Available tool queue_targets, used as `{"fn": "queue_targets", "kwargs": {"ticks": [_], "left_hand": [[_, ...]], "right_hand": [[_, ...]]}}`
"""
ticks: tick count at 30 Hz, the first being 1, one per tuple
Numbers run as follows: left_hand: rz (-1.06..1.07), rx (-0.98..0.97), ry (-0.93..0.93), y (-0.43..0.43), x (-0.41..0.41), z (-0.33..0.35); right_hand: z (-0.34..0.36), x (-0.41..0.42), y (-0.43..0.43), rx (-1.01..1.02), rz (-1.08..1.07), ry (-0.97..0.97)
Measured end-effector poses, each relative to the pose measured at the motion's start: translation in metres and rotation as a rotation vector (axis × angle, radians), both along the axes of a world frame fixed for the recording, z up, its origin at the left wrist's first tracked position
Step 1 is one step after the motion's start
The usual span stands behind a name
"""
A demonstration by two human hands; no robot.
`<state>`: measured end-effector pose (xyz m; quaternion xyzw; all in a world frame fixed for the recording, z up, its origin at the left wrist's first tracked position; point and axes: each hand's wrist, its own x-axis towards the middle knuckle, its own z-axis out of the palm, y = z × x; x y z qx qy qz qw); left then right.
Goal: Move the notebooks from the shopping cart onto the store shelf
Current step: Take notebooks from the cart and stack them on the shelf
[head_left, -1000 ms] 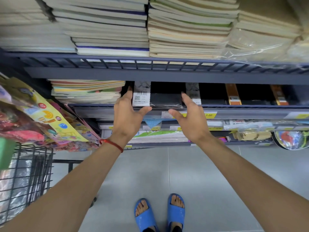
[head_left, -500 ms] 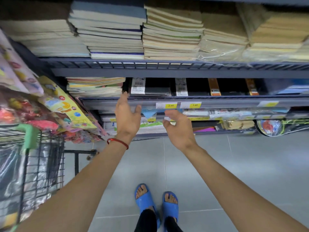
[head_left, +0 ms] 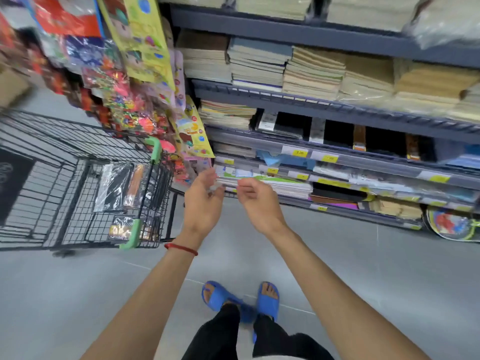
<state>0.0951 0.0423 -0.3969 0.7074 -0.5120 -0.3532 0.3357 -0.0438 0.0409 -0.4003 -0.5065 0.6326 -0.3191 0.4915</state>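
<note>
A black wire shopping cart with green handle corners stands at the left. Inside it lie plastic-wrapped notebooks: a black one, a brown-banded one and another near the handle. Black notebooks with white label bands sit on the grey store shelf at middle height. My left hand and my right hand hang in the air between cart and shelf. Both hold nothing, fingers loosely curled.
Higher shelves carry stacks of paper notebooks. Colourful sticker packs and toys hang at the shelf's left end, over the cart. Yellow price tags line the shelf edges. The grey tiled floor shows below, with my blue sandals.
Both hands have pulled back and down from the black notebooks on the shelf. The view has swung left, bringing the cart and its notebooks into sight.
</note>
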Motion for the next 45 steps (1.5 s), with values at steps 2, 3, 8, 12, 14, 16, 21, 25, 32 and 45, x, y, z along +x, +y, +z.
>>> {"fn": "queue_targets", "kwargs": {"ticks": [2, 3, 8, 12, 14, 16, 21, 25, 32, 45], "left_hand": [[0.015, -0.009, 0.008, 0.020, 0.019, 0.015], [0.020, -0.015, 0.018, 0.030, 0.030, 0.020], [0.024, -0.010, 0.030, 0.069, 0.097, 0.033], [0.058, 0.021, 0.069, 0.094, 0.158, 0.034], [0.040, 0.038, 0.051, 0.103, 0.193, 0.033], [0.044, 0.048, 0.047, 0.107, 0.228, 0.029], [0.037, 0.090, 0.047, 0.103, 0.300, 0.027], [0.032, 0.168, 0.051, 0.072, 0.346, 0.012], [0.019, 0.369, 0.035, 0.001, 0.418, -0.035], [0.049, 0.671, 0.020, -0.097, 0.532, -0.178]], "right_hand": [[0.010, 0.018, 0.016, -0.009, 0.047, -0.008], [0.013, 0.028, 0.024, -0.010, 0.069, -0.012], [0.022, 0.091, 0.053, 0.026, 0.157, -0.033], [0.023, 0.154, 0.069, 0.049, 0.184, -0.041], [0.024, 0.185, 0.076, 0.059, 0.183, -0.059], [0.023, 0.214, 0.079, 0.074, 0.188, -0.067], [0.021, 0.277, 0.081, 0.123, 0.188, -0.070], [0.011, 0.317, 0.055, 0.138, 0.185, -0.057], [-0.037, 0.389, -0.022, 0.200, 0.190, 0.002], [-0.149, 0.496, -0.095, 0.417, 0.109, 0.117]]}}
